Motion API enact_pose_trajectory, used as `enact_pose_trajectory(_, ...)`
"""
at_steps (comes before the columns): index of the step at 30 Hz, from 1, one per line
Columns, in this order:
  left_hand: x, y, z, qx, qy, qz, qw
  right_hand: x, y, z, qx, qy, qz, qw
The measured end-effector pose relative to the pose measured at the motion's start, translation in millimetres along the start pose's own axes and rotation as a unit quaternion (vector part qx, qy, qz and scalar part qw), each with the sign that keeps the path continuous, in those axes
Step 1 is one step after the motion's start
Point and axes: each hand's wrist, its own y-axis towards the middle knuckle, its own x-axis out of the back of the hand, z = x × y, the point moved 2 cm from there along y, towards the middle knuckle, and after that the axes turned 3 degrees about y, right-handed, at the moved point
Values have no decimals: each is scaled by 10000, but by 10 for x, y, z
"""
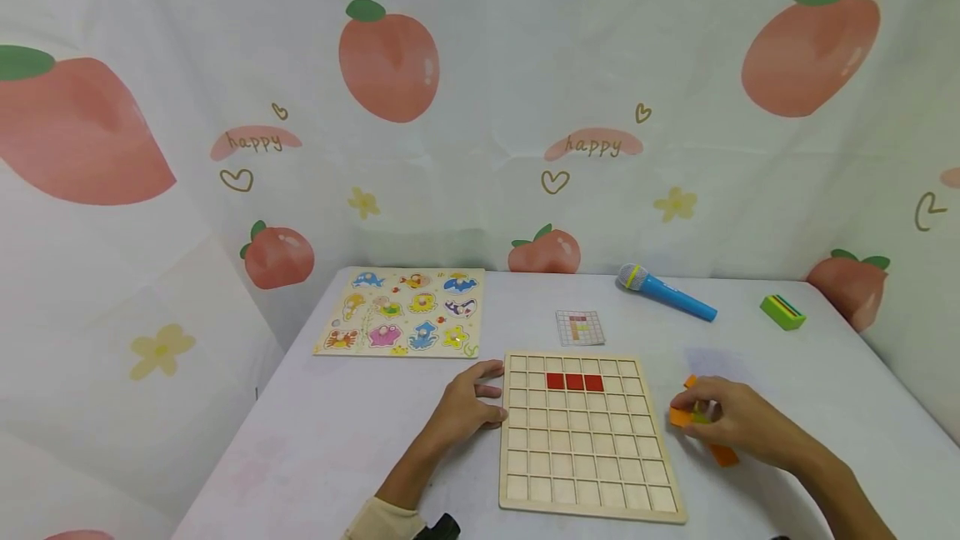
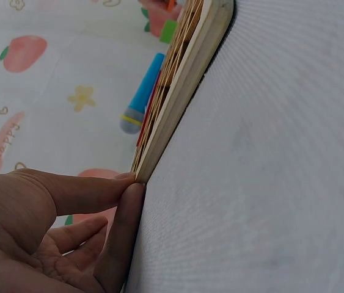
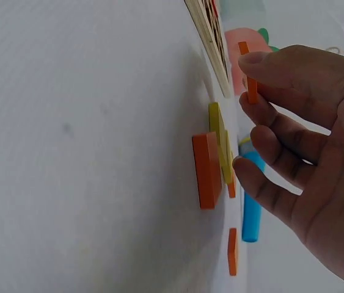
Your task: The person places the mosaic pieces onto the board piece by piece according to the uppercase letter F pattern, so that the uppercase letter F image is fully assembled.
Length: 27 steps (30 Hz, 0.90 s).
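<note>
A wooden grid board (image 1: 577, 440) lies on the table with three red square tiles (image 1: 574, 382) in a row near its far edge. My left hand (image 1: 467, 407) touches the board's left edge with its fingertips and thumb, which the left wrist view shows close together at the rim. To the right of the board, my right hand (image 1: 738, 423) pinches a small orange tile (image 3: 248, 72) between thumb and finger, held above the table. Below that hand lie more orange tiles (image 3: 206, 171) and yellow tiles (image 3: 216, 137), partly hidden in the head view.
Behind the board lies a small gridded pattern card (image 1: 581, 328). A sea-animal puzzle board (image 1: 405, 307) sits at the back left. A blue toy microphone (image 1: 671, 297) and a green box-like block (image 1: 782, 312) are at the back right, before a fruit-print cloth (image 1: 480, 107).
</note>
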Motion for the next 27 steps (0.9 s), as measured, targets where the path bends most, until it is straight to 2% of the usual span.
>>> enact_pose_trajectory(4, -6, 2, 2, 19, -40, 4, 10000, -38, 51, 29, 271, -188, -136, 9994)
enact_pose_trajectory(11, -3, 20, 18, 46, 26, 3, 10000, -80, 168, 87, 308, 36, -98, 9995)
enact_pose_trajectory(15, 9, 31, 10, 37, 69, -7, 10000, -60, 208, 106, 424, -98, -253, 9987)
enact_pose_trajectory(23, 10, 10, -4, 38, 13, 13, 10000, -7, 187, 27, 213, -224, -16, 9995)
enact_pose_trajectory(27, 4, 15, 1, 80, 9, 6, 10000, -2, 155, -20, 63, -124, 117, 9998)
